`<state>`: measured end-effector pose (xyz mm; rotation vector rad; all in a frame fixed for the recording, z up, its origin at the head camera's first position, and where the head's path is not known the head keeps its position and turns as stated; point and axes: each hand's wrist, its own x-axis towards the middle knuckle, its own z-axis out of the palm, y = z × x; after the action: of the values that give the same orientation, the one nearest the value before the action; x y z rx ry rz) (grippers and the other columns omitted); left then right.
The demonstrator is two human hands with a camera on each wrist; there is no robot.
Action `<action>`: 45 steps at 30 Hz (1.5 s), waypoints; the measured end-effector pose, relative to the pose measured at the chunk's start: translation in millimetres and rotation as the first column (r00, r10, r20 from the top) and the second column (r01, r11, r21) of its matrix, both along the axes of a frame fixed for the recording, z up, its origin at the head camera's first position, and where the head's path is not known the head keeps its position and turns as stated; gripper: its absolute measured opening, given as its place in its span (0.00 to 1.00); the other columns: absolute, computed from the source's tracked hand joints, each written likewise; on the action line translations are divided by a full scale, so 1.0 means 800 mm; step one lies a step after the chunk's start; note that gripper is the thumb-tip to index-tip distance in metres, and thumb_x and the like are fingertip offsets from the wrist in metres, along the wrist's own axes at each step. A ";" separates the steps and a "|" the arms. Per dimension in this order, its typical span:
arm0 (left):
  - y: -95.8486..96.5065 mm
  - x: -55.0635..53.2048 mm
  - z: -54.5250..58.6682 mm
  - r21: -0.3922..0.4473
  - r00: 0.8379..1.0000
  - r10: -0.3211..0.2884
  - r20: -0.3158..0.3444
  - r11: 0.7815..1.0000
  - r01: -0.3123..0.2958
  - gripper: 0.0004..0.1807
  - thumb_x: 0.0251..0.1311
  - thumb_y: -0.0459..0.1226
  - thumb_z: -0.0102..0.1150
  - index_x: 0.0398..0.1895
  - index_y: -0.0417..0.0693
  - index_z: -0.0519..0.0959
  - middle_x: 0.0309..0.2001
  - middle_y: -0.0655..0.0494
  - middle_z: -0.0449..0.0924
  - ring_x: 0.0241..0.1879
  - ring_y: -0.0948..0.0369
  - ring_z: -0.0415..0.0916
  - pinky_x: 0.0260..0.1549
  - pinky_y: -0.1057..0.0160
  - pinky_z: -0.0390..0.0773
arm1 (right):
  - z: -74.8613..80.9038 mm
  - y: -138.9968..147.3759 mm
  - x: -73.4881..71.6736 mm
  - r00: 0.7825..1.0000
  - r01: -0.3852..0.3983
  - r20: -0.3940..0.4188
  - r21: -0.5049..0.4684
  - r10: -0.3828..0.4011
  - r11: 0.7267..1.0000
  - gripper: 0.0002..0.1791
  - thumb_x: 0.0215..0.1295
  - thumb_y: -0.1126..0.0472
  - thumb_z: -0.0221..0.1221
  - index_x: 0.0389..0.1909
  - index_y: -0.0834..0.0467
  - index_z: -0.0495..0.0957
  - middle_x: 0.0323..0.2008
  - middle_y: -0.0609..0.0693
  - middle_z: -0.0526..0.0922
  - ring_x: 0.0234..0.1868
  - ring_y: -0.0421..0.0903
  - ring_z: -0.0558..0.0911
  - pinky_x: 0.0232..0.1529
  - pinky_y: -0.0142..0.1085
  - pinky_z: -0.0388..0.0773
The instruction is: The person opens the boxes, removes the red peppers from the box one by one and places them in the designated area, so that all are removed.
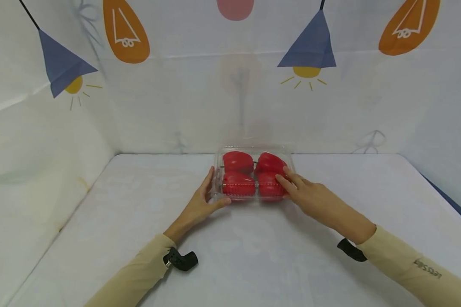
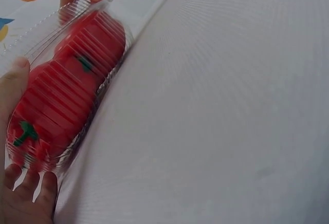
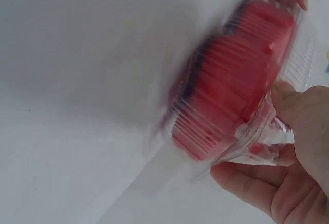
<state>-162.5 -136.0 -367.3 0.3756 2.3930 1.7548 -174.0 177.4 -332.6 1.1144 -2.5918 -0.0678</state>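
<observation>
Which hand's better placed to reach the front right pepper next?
Probably the right hand: in the head view it overlaps that pepper; the left hand is at the container's left side.

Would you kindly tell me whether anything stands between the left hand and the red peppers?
Yes, the clear plastic container does: its left side lies between the left hand and the red peppers inside.
</observation>
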 end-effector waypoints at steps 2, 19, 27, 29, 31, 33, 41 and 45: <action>0.001 0.000 0.002 0.000 1.000 -0.007 0.003 1.000 0.007 0.56 0.55 0.43 0.65 0.75 0.53 0.33 0.76 0.55 0.36 0.74 0.52 0.44 0.69 0.51 0.56 | 0.000 0.000 0.003 1.000 0.000 -0.014 0.040 0.001 0.999 0.38 0.52 0.66 0.67 0.65 0.64 0.62 0.62 0.68 0.68 0.52 0.62 0.79 0.24 0.36 0.81; 0.001 0.003 0.003 -0.018 1.000 0.003 0.014 1.000 -0.003 0.55 0.55 0.42 0.65 0.75 0.54 0.34 0.76 0.54 0.39 0.74 0.51 0.45 0.69 0.50 0.57 | -0.002 -0.007 0.012 0.987 0.007 -0.159 0.106 0.010 0.994 0.39 0.46 0.65 0.71 0.61 0.67 0.65 0.59 0.68 0.72 0.45 0.63 0.83 0.33 0.42 0.84; -0.001 0.005 0.003 -0.023 1.000 0.009 -0.003 1.000 -0.009 0.56 0.55 0.42 0.65 0.75 0.53 0.34 0.76 0.53 0.39 0.75 0.51 0.43 0.69 0.49 0.56 | 0.000 -0.012 0.017 0.994 0.057 -0.093 0.078 -0.049 0.995 0.38 0.49 0.67 0.69 0.63 0.65 0.65 0.62 0.66 0.70 0.48 0.63 0.82 0.27 0.41 0.83; 0.000 0.006 0.002 -0.017 1.000 0.007 0.003 1.000 -0.007 0.56 0.55 0.42 0.66 0.75 0.54 0.34 0.76 0.54 0.38 0.75 0.52 0.43 0.69 0.49 0.56 | 0.001 -0.011 0.019 0.995 0.064 -0.077 0.065 -0.059 0.996 0.38 0.49 0.67 0.69 0.63 0.64 0.66 0.62 0.66 0.70 0.47 0.63 0.82 0.26 0.40 0.83; 0.002 0.006 -0.001 -0.002 1.000 0.002 0.011 1.000 -0.002 0.56 0.55 0.42 0.66 0.75 0.54 0.34 0.76 0.55 0.39 0.75 0.52 0.43 0.69 0.50 0.56 | 0.000 -0.009 0.020 0.995 0.071 -0.068 0.056 -0.067 0.996 0.37 0.50 0.67 0.69 0.63 0.63 0.66 0.62 0.65 0.70 0.47 0.62 0.82 0.26 0.40 0.83; 0.003 0.005 -0.005 0.003 1.000 0.000 0.018 1.000 0.000 0.56 0.55 0.42 0.66 0.75 0.54 0.34 0.76 0.56 0.39 0.75 0.53 0.44 0.69 0.50 0.56 | -0.001 -0.008 0.020 0.995 0.072 -0.071 0.048 -0.068 0.996 0.37 0.50 0.67 0.69 0.62 0.63 0.67 0.62 0.64 0.71 0.46 0.61 0.83 0.25 0.40 0.83; 0.002 0.003 -0.005 -0.010 1.000 0.020 -0.005 1.000 -0.020 0.55 0.55 0.43 0.65 0.75 0.55 0.36 0.76 0.56 0.40 0.74 0.52 0.46 0.68 0.50 0.59 | 0.002 -0.009 0.016 0.991 0.048 -0.130 0.024 -0.044 0.999 0.33 0.51 0.66 0.68 0.60 0.62 0.69 0.59 0.61 0.75 0.44 0.56 0.84 0.16 0.32 0.76; -0.002 -0.001 -0.014 0.009 1.000 0.008 0.000 1.000 -0.008 0.56 0.55 0.42 0.66 0.75 0.56 0.35 0.76 0.55 0.39 0.74 0.51 0.46 0.68 0.49 0.57 | 0.001 -0.011 0.020 0.989 0.063 -0.132 0.015 -0.060 0.998 0.34 0.49 0.65 0.69 0.60 0.61 0.69 0.58 0.60 0.76 0.44 0.55 0.84 0.16 0.33 0.76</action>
<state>-163.5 -137.8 -378.7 0.3674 2.3906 1.7703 -157.8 168.7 -331.5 1.0011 -2.5129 -0.1749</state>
